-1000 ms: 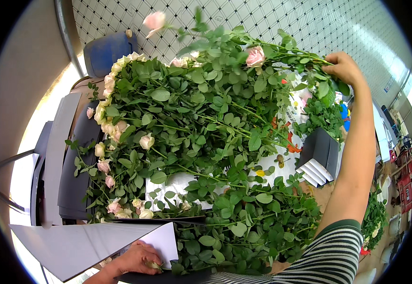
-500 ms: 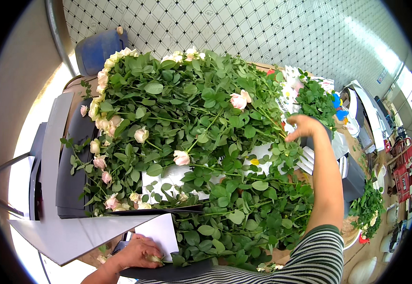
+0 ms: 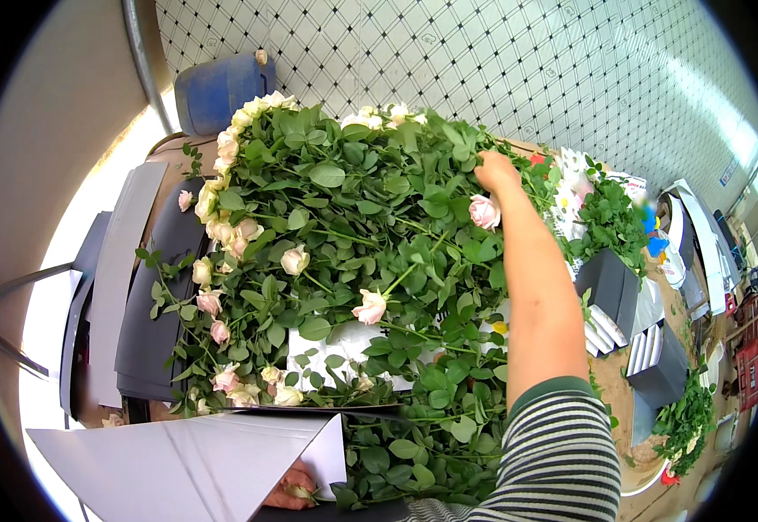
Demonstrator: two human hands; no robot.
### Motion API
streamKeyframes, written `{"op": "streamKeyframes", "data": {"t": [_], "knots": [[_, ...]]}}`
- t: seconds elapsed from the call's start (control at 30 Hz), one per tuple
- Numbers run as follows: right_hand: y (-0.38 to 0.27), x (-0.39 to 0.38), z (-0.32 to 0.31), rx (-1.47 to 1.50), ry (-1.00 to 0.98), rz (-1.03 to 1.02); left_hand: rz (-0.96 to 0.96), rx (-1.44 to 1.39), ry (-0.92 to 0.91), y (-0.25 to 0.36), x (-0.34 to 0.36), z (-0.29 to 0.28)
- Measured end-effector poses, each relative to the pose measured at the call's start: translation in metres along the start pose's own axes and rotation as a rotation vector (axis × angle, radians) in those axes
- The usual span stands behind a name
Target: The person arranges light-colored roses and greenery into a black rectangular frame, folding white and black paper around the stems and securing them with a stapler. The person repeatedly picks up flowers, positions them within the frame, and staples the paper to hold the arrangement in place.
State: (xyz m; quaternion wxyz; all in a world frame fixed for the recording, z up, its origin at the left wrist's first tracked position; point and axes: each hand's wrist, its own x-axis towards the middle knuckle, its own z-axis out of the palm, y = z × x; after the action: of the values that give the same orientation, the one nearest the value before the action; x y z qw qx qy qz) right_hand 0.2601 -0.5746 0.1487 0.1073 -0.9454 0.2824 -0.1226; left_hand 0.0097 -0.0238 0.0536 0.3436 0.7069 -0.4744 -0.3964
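- Up top, the right hand (image 3: 494, 171) pinches a pale pink rose (image 3: 483, 211) over the rose pile (image 3: 353, 226), its stem hidden.
- Near the body, the left hand (image 3: 290, 487) grips folded white wrapping paper (image 3: 187, 461), well apart from the rose.

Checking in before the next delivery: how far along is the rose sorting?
Done: no finished bunch shows. In hand: the right hand reaches into the far side of the heap of pale pink leafy roses; the left hand holds a folded white paper sheet. Left: nearly the whole heap lies loose on the table.
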Motion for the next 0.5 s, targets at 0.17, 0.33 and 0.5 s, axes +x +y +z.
{"op": "streamKeyframes", "data": {"t": [0.17,0.33,0.5], "knots": [[0.018,-0.041,-0.114,0.413,0.109,-0.383,0.061,0.034,0.038,-0.012,-0.002,0.005],[0.049,-0.132,-0.184,0.387,0.254,-0.466,0.091,0.098,0.066,-0.020,-0.003,0.011],[0.060,-0.220,-0.225,0.621,0.279,-0.446,0.152,0.299,0.121,-0.018,-0.007,0.010]]}}
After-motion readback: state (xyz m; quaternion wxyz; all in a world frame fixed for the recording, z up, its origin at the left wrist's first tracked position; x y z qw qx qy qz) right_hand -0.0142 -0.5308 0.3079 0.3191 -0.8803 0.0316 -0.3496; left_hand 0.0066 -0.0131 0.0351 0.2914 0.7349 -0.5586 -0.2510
